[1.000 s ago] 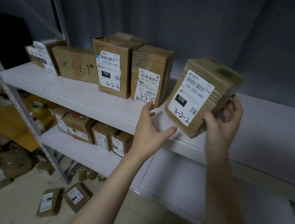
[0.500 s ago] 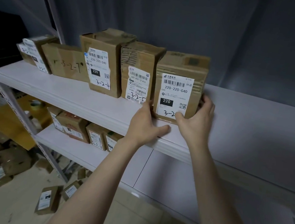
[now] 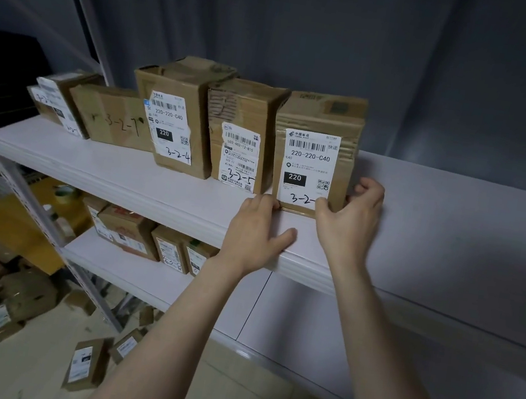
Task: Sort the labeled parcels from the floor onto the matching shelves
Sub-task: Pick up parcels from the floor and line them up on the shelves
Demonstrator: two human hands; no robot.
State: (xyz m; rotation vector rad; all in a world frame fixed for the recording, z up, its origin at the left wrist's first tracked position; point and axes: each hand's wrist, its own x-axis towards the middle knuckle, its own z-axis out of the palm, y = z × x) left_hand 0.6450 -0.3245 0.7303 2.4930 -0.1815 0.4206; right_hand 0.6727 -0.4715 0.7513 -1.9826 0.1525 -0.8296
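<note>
The cardboard parcel with a white label handwritten "3-2-" stands upright on the upper white shelf, its left side against the parcel marked 3-2-5. My right hand holds its lower right corner, thumb on the front of the label and fingers curled at the right side. My left hand lies on the shelf board, its fingertips touching the parcel's lower left corner.
Left of these stand parcels 3-2-4, 3-2-7 and one more. The lower shelf carries several boxes. More parcels lie scattered on the floor at lower left. A metal upright edges the rack.
The parcel went from tilted in my right hand to upright on the shelf beside 3-2-5. My left hand came up to its lower left corner.
</note>
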